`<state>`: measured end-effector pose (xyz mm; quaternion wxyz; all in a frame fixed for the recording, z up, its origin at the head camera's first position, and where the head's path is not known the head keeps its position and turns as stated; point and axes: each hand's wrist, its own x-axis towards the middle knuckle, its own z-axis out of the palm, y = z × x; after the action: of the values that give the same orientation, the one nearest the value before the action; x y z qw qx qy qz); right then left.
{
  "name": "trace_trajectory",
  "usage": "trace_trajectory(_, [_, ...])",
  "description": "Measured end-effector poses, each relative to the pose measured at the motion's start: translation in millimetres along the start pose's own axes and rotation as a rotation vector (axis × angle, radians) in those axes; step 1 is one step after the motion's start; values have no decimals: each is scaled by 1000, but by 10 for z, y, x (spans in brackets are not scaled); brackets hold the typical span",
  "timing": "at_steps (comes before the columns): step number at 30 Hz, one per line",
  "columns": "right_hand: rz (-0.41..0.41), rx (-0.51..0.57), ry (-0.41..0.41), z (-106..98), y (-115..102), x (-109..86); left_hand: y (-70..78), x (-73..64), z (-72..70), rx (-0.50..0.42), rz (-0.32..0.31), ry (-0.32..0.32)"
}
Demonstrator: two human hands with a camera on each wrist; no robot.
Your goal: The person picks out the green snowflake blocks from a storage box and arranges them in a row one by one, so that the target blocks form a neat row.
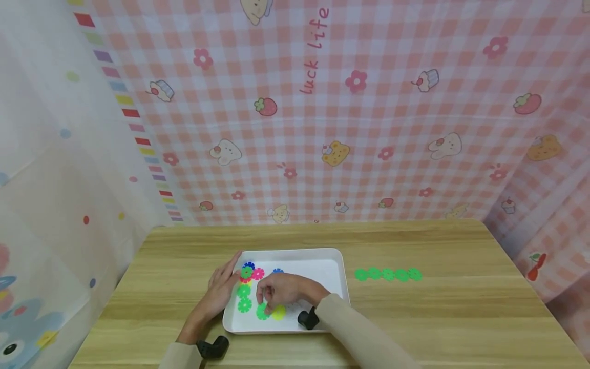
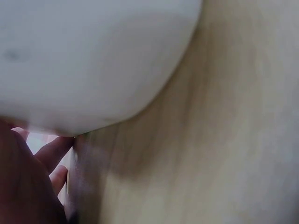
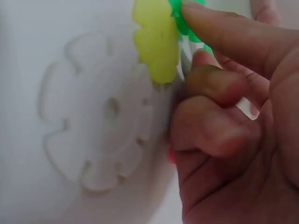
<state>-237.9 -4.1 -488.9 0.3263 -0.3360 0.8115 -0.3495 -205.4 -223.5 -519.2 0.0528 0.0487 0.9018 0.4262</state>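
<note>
Nearest the viewer, a left sleeve (image 1: pixel 178 356) and a right sleeve (image 1: pixel 364 333) enter from the lower edge, with a black left wrist unit (image 1: pixel 214 348) beside one cuff and a black right wrist unit (image 1: pixel 308 319) beside the other. A white tray (image 1: pixel 322 266) lies on the wooden counter (image 1: pixel 461 312). In its near part, a yellow disc (image 1: pixel 278 313) lies just right of a green disc (image 1: pixel 263 312); the right wrist view adds a white disc (image 3: pixel 98 112), notched, with a central hole, near the yellow one. The right hand (image 1: pixel 283 288) reaches over the tray, one fingertip against the green disc and other fingers curled; whether this grip pinches the disc cannot be told. The left hand (image 1: pixel 222 288) rests along the tray's left rim, grip wide, fingers extended. Inside that rim lie two further green discs (image 1: pixel 244 299), one beyond the other. In the far left corner, a green piece (image 1: pixel 247 272) overlaps a dark blue piece (image 1: pixel 249 265), with a pink piece (image 1: pixel 259 273) at the right. A blue disc (image 1: pixel 278 270), partly hidden by the right hand, lies near the far rim. Right of the tray, a row of five green discs (image 1: pixel 388 274) lies on the counter. Behind hangs a pink checked cloth (image 1: pixel 396 123) printed with flowers, strawberries and cupcakes
</note>
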Motion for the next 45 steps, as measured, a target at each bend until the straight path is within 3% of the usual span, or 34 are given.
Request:
trace_trajectory(13, [-50,5,-4,-10,5,-21,-3,0,1,-2,8,0])
trace_trajectory(20, [-63,-47,18,-64,-10,-74,-5,-3,15,-7,0,0])
trace_trajectory(25, [-77,-62,59,-142,-49,-158,5,4,10,-14,-5,-7])
trace_trajectory(31, [-76,-7,112,-234,-51,-274,11,-2,10,-15,-22,-15])
trace_trajectory(45, [-43,66,278,-508,110,-663,12,1,9,-25,-21,-19])
